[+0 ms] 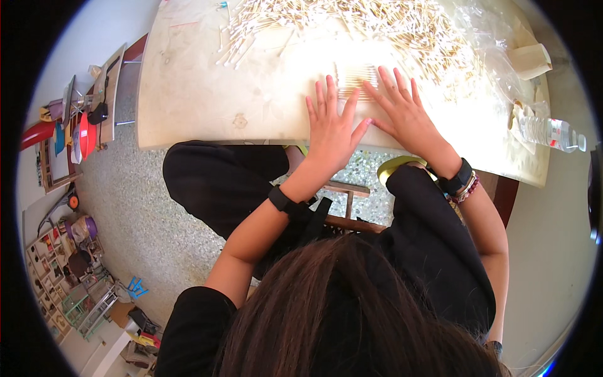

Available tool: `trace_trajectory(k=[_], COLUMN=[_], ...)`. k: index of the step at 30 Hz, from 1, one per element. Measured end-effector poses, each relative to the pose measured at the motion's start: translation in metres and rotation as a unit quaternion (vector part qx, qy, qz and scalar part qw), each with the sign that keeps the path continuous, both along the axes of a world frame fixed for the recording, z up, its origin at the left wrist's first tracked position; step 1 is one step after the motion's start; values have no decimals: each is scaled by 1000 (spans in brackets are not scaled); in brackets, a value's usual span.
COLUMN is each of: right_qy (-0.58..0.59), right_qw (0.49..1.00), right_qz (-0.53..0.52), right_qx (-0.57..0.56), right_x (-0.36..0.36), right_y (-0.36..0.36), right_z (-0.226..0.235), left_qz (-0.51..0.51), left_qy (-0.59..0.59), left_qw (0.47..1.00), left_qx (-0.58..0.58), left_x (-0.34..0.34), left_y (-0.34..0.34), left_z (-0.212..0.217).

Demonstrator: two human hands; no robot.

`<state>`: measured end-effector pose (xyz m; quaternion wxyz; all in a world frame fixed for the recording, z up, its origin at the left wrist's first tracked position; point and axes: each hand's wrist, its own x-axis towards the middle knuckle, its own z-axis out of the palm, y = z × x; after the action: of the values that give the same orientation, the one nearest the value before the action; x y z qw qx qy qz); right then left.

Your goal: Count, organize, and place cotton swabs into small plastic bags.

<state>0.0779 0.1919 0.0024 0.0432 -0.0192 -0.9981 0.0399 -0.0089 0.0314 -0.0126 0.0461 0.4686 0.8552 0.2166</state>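
A short row of cotton swabs (355,74) lies side by side on the pale tabletop (207,107), washed out by bright light. My left hand (333,129) rests at the row's left and near side, fingers stretched and spread. On the other side, my right hand (407,116) is spread too, with its index fingertip at the row's right end. The two thumbs come close together below the row. Neither hand grips anything. Beyond them spreads a large loose heap of cotton swabs (414,31).
Crumpled clear plastic bags (496,44) lie on the right, near a cream paper-like piece (529,61). A clear plastic bottle (548,133) lies on its side at the right edge. Several stray swabs (239,53) are scattered left of the heap. My knees are under the near edge.
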Motion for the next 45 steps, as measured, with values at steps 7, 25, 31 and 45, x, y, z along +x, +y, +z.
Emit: trace_trajectory(k=[7,25,31,45], right_qy=[9,15,17,3], right_qw=[1000,999,998,999], right_qz=[-11,-31,-33,-36], right_qx=[14,-41,-43,-12], right_x=[-4,-3,-5,-1], right_y=[5,4,5,3], right_z=[-3,-5,-6,-4], left_qz=[-7,15,9,-40], left_qy=[-20,31,51,1], left_qw=[1000,999,999,999], left_qx=[-10,-11,11,3], left_x=[0,-25,-40,-28], left_y=[-3,13,18,6], left_z=[3,-6,-10,-2])
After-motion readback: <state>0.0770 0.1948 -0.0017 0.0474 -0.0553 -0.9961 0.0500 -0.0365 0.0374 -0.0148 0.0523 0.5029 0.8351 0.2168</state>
